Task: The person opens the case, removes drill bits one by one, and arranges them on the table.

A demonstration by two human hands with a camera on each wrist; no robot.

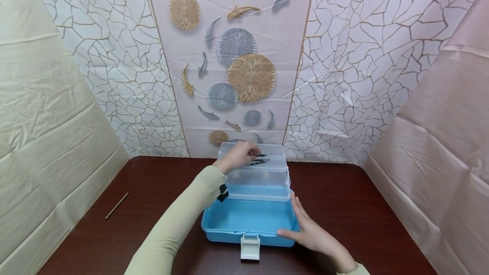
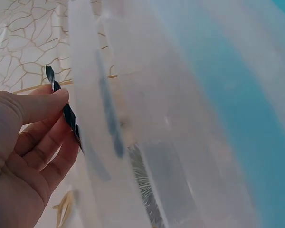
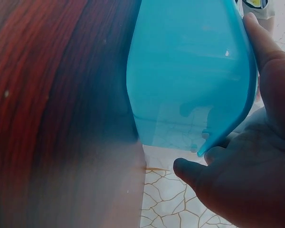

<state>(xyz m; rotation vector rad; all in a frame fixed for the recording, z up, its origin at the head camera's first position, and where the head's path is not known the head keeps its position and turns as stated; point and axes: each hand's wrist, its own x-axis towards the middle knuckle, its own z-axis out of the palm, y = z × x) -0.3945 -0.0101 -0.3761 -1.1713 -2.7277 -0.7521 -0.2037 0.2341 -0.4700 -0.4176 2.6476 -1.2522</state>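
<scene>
A blue toolbox (image 1: 248, 241) stands open, its translucent tiered trays (image 1: 257, 177) raised at the back. At the top tray my left hand (image 1: 240, 155) pinches a black, spiral-fluted drill bit (image 2: 69, 113) between thumb and fingers. More dark slender pieces (image 1: 257, 161) lie in that tray, and one blurred dark strip (image 2: 109, 114) shows through the plastic in the left wrist view. My right hand (image 1: 311, 230) rests against the box's right front corner, thumb on the front rim and fingers extended along the right side.
A white latch (image 1: 250, 248) hangs down at the box's front. On the dark reddish wood table (image 1: 336, 207), a thin brownish rod (image 1: 116, 206) lies far to the left. Patterned cloth (image 1: 237, 75) hangs behind the table, with plain cloth at both sides.
</scene>
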